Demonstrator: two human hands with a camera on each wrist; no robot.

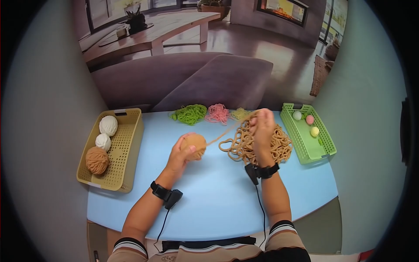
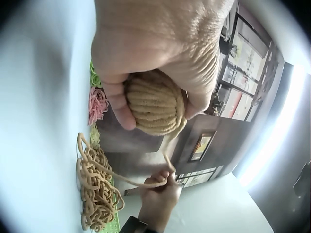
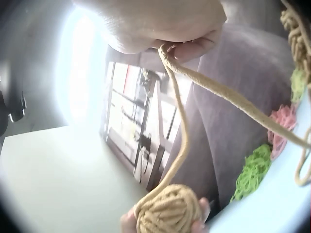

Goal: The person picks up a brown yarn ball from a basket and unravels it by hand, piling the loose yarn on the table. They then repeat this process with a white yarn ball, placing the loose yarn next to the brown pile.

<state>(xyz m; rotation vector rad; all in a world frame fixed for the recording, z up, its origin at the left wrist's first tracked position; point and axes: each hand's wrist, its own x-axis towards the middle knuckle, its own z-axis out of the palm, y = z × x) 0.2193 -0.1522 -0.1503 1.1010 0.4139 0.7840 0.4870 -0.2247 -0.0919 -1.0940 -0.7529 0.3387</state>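
A tan ball of yarn [image 1: 195,146] sits in my left hand [image 1: 179,155], thumb and fingers curled round its sides. In the left wrist view the wound yarn ball [image 2: 154,103] shows its parallel strands between fingers and thumb. My right hand [image 1: 263,131] is raised over the loose tan yarn pile [image 1: 244,144] and pinches the strand [image 1: 227,130] that runs across to the ball. From the right hand [image 3: 189,46], one length of strand [image 3: 183,131] drops to the ball and another [image 3: 233,97] leads off to the pile.
At the left stands a tan basket [image 1: 126,153] with two white balls [image 1: 108,125] and a brown yarn ball [image 1: 97,160]. A green basket [image 1: 307,150] with small balls is at the right. Green yarn [image 1: 190,114], pink yarn [image 1: 217,114] and yellow yarn [image 1: 240,114] lie along the back.
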